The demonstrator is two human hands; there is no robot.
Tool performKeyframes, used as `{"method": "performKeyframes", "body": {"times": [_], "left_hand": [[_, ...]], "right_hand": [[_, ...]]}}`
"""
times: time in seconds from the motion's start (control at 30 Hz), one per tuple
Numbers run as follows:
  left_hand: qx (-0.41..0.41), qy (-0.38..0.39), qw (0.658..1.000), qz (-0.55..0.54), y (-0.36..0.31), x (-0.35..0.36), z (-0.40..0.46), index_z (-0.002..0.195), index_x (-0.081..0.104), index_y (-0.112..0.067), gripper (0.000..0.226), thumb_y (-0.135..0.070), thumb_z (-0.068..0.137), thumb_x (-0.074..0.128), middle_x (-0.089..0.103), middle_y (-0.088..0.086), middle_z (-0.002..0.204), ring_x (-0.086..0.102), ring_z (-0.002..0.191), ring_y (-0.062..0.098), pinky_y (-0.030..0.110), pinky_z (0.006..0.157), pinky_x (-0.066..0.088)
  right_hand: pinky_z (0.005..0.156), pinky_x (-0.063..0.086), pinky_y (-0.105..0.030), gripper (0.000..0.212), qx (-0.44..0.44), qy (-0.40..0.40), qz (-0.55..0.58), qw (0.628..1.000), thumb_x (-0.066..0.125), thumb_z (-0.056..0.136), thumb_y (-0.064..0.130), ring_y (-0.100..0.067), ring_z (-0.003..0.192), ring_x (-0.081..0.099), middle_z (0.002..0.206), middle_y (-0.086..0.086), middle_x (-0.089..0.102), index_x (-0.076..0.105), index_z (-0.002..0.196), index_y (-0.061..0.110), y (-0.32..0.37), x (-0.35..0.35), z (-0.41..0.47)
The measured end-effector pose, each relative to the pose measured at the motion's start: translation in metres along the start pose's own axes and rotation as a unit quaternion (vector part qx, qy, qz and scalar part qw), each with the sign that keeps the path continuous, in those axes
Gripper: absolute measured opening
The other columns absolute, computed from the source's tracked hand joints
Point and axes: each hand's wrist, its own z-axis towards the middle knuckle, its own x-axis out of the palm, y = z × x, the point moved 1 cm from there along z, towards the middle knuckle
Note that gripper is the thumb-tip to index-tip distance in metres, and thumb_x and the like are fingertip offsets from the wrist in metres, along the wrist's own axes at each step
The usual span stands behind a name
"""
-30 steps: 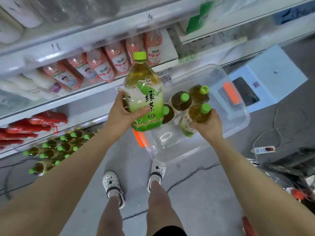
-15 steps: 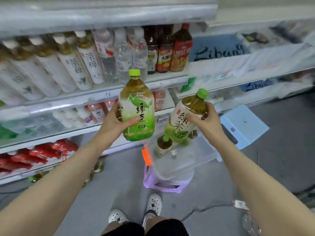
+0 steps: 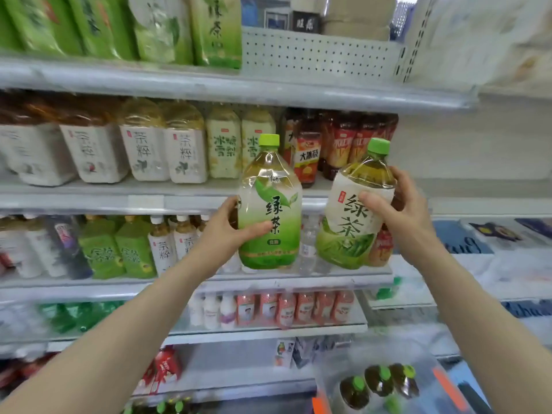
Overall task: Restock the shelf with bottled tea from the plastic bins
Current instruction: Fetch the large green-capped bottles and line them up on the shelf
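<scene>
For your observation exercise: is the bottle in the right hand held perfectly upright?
No: the right hand tilts its green tea bottle, its cap leaning right.

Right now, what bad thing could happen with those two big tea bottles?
1. Each bottle is held in just one hand: the left hand grips the left bottle low down, so it might tip or slip.
2. The right bottle, in the right hand, is tilted and close to the shelf bottles; it could knock them over.
</scene>
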Motion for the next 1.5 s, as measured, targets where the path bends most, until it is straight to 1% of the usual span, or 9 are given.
{"method": "performKeyframes", "body": {"times": [0.2, 0.3, 0.47, 0.57, 0.73, 1.0, 1.2, 1.4, 1.5], "left_hand": [[0.044, -0.047, 0.998, -0.018, -0.064, -0.063, 0.009, 0.139, 0.044, -0.021, 0.110, -0.055, 0.044, 0.088, 0.069, -0.005, 0.115, 0.070, 0.098, 0.013, 0.038, 0.083, 0.059], [0.075, -0.072, 0.995, -0.006, -0.091, -0.089, 0.012, 0.136, 0.048, -0.021, 0.106, -0.058, 0.045, 0.088, 0.069, -0.005, 0.114, 0.069, 0.097, 0.011, 0.035, 0.084, 0.058], [0.106, -0.106, 0.988, -0.031, -0.126, -0.114, 0.029, 0.120, 0.055, -0.023, 0.077, -0.044, 0.051, 0.083, 0.070, -0.008, 0.101, 0.071, 0.083, 0.006, 0.027, 0.069, 0.057], [0.121, -0.120, 0.985, -0.036, -0.139, -0.123, 0.041, 0.107, 0.059, -0.027, 0.055, -0.042, 0.057, 0.077, 0.071, -0.005, 0.100, 0.071, 0.083, 0.007, 0.027, 0.069, 0.056], [0.131, -0.133, 0.981, -0.044, -0.153, -0.131, 0.067, 0.107, 0.059, -0.028, 0.055, -0.043, 0.061, 0.085, 0.073, -0.003, 0.101, 0.072, 0.090, 0.015, 0.034, 0.074, 0.058], [0.150, -0.123, 0.979, -0.056, -0.176, -0.129, 0.106, 0.116, 0.058, -0.022, 0.059, -0.039, 0.066, 0.083, 0.074, 0.001, 0.102, 0.073, 0.087, 0.017, 0.028, 0.062, 0.058], [0.155, -0.136, 0.978, -0.043, -0.187, -0.127, 0.124, 0.114, 0.060, -0.025, 0.060, -0.044, 0.060, 0.079, 0.074, -0.003, 0.100, 0.073, 0.088, 0.017, 0.032, 0.066, 0.059], [0.151, -0.130, 0.979, -0.045, -0.191, -0.123, 0.132, 0.115, 0.058, -0.022, 0.061, -0.040, 0.060, 0.077, 0.073, -0.001, 0.101, 0.073, 0.085, 0.015, 0.029, 0.065, 0.058], [0.146, -0.125, 0.980, -0.045, -0.189, -0.121, 0.135, 0.114, 0.058, -0.023, 0.056, -0.038, 0.062, 0.075, 0.073, -0.001, 0.100, 0.073, 0.085, 0.015, 0.029, 0.064, 0.058]], "right_hand": [[0.067, 0.055, -0.020, 0.058, -0.092, 0.010, 0.045, 0.995, 0.076, 0.082, 0.036, -0.010, 0.096, 0.070, 0.115, -0.001, 0.070, 0.051, 0.135, 0.031, 0.098, 0.040, 0.044], [0.074, 0.059, -0.034, 0.062, -0.128, 0.019, 0.048, 0.990, 0.079, 0.075, 0.048, -0.016, 0.099, 0.071, 0.114, 0.002, 0.071, 0.053, 0.130, 0.039, 0.133, 0.056, 0.065], [0.069, 0.050, -0.008, 0.053, -0.170, 0.015, 0.038, 0.985, 0.071, 0.089, 0.034, 0.006, 0.092, 0.067, 0.112, 0.012, 0.068, 0.049, 0.136, 0.031, 0.172, 0.074, 0.106], [0.075, 0.051, -0.013, 0.051, -0.178, 0.016, 0.039, 0.983, 0.072, 0.088, 0.034, 0.005, 0.095, 0.067, 0.113, 0.011, 0.069, 0.048, 0.133, 0.034, 0.186, 0.079, 0.136], [0.080, 0.054, -0.026, 0.055, -0.170, 0.021, 0.071, 0.983, 0.078, 0.082, 0.034, -0.008, 0.099, 0.069, 0.114, 0.004, 0.070, 0.052, 0.130, 0.033, 0.195, 0.082, 0.199], [0.086, 0.059, -0.043, 0.048, -0.150, 0.032, 0.079, 0.985, 0.077, 0.084, 0.031, -0.020, 0.101, 0.069, 0.116, -0.003, 0.067, 0.053, 0.125, 0.036, 0.182, 0.098, 0.297], [0.089, 0.058, -0.047, 0.085, -0.125, 0.059, 0.060, 0.989, 0.082, 0.061, 0.055, -0.019, 0.106, 0.068, 0.125, -0.005, 0.065, 0.051, 0.136, 0.030, 0.162, 0.118, 0.339], [0.074, 0.055, -0.027, 0.060, -0.099, 0.109, 0.056, 0.987, 0.070, 0.091, 0.021, -0.023, 0.108, 0.066, 0.126, -0.009, 0.063, 0.043, 0.145, 0.022, 0.147, 0.123, 0.357], [0.089, 0.055, -0.037, 0.061, -0.089, 0.138, 0.056, 0.985, 0.065, 0.094, 0.021, -0.024, 0.115, 0.063, 0.128, -0.008, 0.063, 0.039, 0.149, 0.024, 0.143, 0.116, 0.361]]}}
